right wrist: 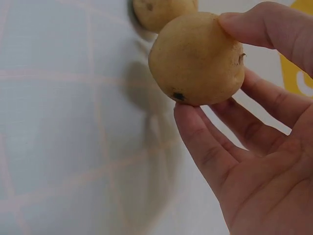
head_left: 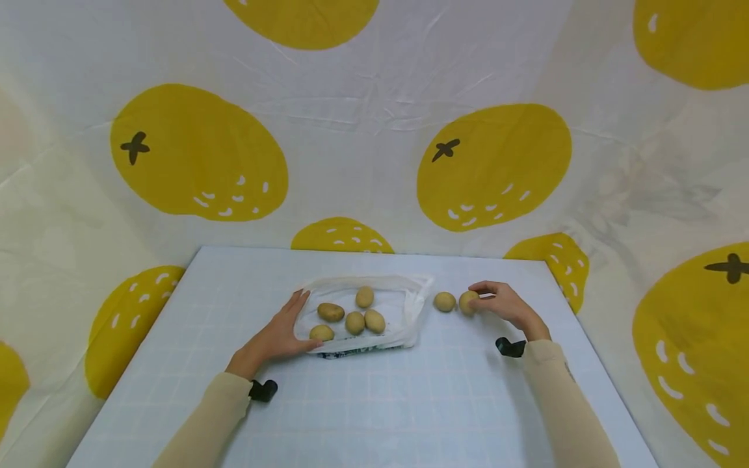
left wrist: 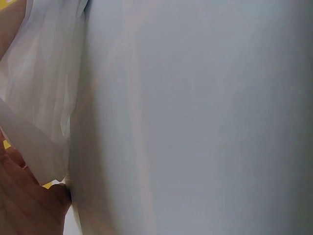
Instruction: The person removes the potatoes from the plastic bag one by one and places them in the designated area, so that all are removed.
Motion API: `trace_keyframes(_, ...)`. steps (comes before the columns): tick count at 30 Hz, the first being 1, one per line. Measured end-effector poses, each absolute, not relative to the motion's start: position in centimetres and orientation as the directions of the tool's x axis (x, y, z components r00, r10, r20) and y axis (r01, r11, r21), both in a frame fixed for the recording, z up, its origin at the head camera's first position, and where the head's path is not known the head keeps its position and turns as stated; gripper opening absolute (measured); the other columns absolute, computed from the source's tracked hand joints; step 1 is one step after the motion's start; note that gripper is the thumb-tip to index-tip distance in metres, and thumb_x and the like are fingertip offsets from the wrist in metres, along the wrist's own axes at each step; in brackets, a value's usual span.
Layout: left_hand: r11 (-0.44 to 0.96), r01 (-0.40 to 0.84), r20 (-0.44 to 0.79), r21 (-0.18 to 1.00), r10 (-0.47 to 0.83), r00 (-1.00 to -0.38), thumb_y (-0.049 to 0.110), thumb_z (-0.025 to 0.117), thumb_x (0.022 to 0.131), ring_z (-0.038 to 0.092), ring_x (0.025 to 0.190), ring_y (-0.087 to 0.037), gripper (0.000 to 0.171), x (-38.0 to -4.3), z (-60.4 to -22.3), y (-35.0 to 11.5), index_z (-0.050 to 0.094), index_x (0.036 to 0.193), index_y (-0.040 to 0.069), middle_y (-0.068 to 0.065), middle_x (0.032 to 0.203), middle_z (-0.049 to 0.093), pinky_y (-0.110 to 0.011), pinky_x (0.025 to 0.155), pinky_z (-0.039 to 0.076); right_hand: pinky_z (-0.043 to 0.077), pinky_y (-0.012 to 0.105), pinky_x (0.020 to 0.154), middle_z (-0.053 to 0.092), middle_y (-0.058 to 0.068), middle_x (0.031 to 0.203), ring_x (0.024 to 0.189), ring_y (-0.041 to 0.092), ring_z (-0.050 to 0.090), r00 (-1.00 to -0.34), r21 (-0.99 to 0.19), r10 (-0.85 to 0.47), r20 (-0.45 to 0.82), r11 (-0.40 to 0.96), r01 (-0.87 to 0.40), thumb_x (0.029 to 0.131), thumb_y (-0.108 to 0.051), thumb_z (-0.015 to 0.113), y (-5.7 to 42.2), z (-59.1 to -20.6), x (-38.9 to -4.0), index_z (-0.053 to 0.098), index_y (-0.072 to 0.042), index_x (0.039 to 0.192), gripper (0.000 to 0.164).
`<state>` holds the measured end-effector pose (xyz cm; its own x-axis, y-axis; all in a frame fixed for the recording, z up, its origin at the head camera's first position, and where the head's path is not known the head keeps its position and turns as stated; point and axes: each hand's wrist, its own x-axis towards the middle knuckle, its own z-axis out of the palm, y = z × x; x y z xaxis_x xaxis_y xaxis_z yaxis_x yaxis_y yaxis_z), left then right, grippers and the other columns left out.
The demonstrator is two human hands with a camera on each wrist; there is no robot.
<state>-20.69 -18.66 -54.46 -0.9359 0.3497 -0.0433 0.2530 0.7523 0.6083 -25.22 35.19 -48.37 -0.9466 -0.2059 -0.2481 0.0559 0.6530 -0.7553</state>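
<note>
A white plastic bag (head_left: 351,348) with dark green print lies open on the table, its edges standing up like a shallow tray. Several potatoes (head_left: 330,312) rest inside it. My left hand (head_left: 283,335) grips the bag's left side, thumb over the front edge and fingers along the far part; in the left wrist view the sheer film (left wrist: 44,83) hangs by the palm. To the right of the bag, my right hand (head_left: 500,304) pinches a potato (right wrist: 195,58) between thumb and fingertips. This potato has a dark spot underneath. Another potato (head_left: 445,301) sits between it and the bag.
The table (head_left: 380,409) has a pale blue checked cover. Behind and at both sides hang white cloth walls (head_left: 351,130) printed with large yellow fruit. Dark wrist mounts (head_left: 510,348) sit on both sleeves.
</note>
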Motion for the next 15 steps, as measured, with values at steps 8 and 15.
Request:
trace_keyframes(8, 0.756, 0.255, -0.038, 0.603, 0.347, -0.937, 0.069, 0.078, 0.077, 0.020, 0.156, -0.046, 0.123, -20.3, -54.5, -18.7, 0.014, 0.167, 0.014, -0.018, 0.173, 0.010, -0.070, 0.117, 0.030, 0.047, 0.050, 0.104, 0.058, 0.023, 0.142, 0.128, 0.038, 0.056, -0.945, -0.767, -0.221, -0.241, 0.640, 0.046, 0.095, -0.035, 0.074, 34.9, -49.1, -25.0, 0.060, -0.003, 0.139, 0.056)
trace_keyframes(15, 0.764, 0.249, -0.045, 0.595, 0.341, -0.939, 0.069, 0.078, 0.077, 0.021, 0.156, -0.046, 0.122, -20.5, -54.3, -18.5, 0.015, 0.166, 0.014, -0.018, 0.173, 0.011, -0.070, 0.116, 0.031, 0.050, 0.047, 0.102, 0.056, 0.029, 0.142, 0.125, 0.040, 0.058, -0.946, -0.804, -0.211, -0.246, 0.589, 0.078, 0.098, -0.023, 0.071, 34.1, -48.5, -24.4, 0.056, 0.004, 0.141, 0.053)
